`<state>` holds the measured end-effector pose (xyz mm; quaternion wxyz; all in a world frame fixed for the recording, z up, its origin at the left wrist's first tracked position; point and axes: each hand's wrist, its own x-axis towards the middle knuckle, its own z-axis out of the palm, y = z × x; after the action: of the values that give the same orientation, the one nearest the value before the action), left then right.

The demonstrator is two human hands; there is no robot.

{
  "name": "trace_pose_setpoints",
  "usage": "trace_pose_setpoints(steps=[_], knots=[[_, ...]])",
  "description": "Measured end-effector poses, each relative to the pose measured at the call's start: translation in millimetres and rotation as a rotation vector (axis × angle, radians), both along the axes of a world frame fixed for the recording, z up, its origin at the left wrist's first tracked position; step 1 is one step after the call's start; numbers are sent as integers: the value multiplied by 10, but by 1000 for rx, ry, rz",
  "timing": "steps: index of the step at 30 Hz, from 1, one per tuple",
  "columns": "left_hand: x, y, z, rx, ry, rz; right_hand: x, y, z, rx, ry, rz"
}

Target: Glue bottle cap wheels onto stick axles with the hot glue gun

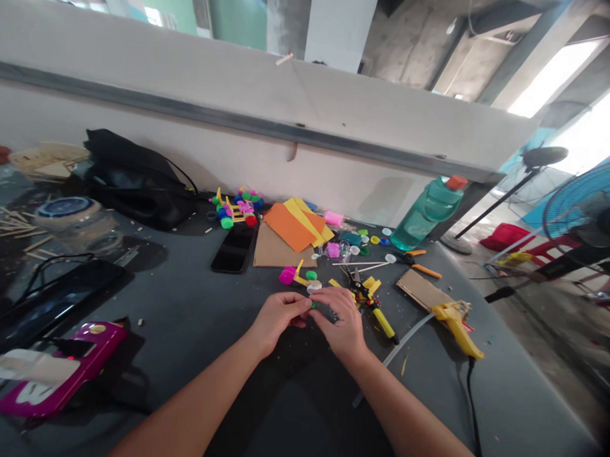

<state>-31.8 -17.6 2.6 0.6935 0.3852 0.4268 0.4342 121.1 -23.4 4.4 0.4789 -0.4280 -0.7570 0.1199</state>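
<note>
My left hand (pixel 278 319) and my right hand (pixel 340 321) meet over the dark table (pixel 192 318), fingers pinched together on a small green piece (pixel 313 305) between them. Just beyond my fingers lie a white bottle cap (pixel 313 287), a green cap (pixel 311 275) and a magenta cap on a yellow stick (pixel 288 274). To the right of my right hand lie pliers (pixel 356 278) and a yellow-handled tool (pixel 384 322).
A black phone (pixel 234 248), orange and yellow sheets on cardboard (pixel 292 231), a toy of sticks and caps (pixel 235 209), a teal bottle (pixel 425 213), a yellow glue gun (pixel 456 324), a black bag (pixel 131 179), a magenta case (pixel 64 373). Fans stand at right.
</note>
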Motion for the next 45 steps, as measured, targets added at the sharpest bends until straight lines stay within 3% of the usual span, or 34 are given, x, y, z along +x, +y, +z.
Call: trace_pose_setpoints(steps=[45], knots=[[3, -3, 9, 26, 29, -11, -9, -6, -5, 6, -15, -1]])
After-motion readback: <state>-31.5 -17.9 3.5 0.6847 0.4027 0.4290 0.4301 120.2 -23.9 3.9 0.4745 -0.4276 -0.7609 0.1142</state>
